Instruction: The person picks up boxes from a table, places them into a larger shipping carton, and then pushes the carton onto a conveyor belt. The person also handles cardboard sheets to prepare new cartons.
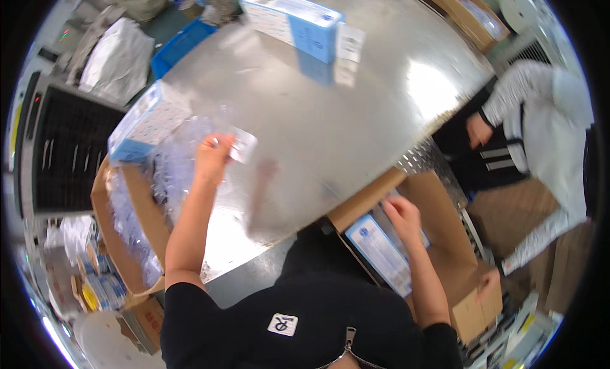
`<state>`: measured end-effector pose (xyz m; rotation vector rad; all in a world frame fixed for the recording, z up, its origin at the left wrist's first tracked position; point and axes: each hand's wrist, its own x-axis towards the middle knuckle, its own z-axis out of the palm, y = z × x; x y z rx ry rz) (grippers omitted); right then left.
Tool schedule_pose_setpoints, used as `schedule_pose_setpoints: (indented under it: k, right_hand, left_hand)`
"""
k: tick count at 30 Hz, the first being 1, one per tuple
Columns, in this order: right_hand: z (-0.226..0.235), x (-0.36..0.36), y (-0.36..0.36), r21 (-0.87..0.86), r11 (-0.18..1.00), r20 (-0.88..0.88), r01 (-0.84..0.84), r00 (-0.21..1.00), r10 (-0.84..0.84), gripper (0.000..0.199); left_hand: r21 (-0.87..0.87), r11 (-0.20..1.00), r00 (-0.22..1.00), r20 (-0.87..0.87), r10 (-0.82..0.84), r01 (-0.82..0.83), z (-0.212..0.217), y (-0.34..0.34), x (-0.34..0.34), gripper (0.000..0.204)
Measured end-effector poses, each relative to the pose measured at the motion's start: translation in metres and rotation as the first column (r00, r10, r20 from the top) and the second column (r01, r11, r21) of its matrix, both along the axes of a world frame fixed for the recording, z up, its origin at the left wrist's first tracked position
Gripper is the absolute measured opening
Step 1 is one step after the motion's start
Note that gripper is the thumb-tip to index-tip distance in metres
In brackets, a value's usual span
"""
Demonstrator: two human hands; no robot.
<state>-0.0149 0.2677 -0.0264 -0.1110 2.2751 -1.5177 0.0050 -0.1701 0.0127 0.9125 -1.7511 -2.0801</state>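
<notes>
My left hand (215, 158) is over the metal table, its fingers closed on a small white packet (243, 145). Beside it a heap of clear plastic pieces (175, 156) lies on the table. My right hand (405, 221) reaches into an open cardboard carton (438, 210) with its fingers curled. Whatever those fingers grip, if anything, is hidden. Under and beside that hand, a blue-and-white box (381, 251) lies in the carton.
Another blue-and-white box (295, 22) stands at the table's far side, and one more (146, 124) at its left. A carton of clear plastic pieces (130, 229) stands left. A co-worker (540, 134) at right has one hand (489, 285) on the carton's flap.
</notes>
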Motion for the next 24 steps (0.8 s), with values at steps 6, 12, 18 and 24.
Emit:
schedule_pose_setpoints:
  k: [6, 12, 18, 24]
  right_hand:
    - [0.045, -0.010, -0.088, -0.641, 0.762, 0.275, 0.091, 0.954, 0.117, 0.015]
    - [0.052, 0.020, -0.004, -0.596, 0.765, 0.536, 0.243, 0.831, 0.153, 0.008]
    - [0.055, 0.049, 0.031, -0.602, 0.695, 0.548, 0.392, 0.837, 0.002, 0.012]
    - [0.107, 0.082, 0.049, 0.103, 0.980, -0.714, 0.170, 0.699, -0.046, 0.024]
  left_hand:
    - [0.336, 0.808, 0.865, -0.040, -0.501, 0.484, 0.016, 0.162, 0.007, 0.001]
    - [-0.340, 0.556, 0.467, -0.311, -0.828, 0.758, 0.014, 0.214, 0.003, 0.020]
    - [-0.595, 0.243, 0.044, -0.328, -0.944, 0.766, 0.028, 0.264, -0.012, 0.015]
    - [-0.611, 0.255, 0.025, -0.359, -0.933, 0.749, 0.025, 0.287, -0.015, 0.013]
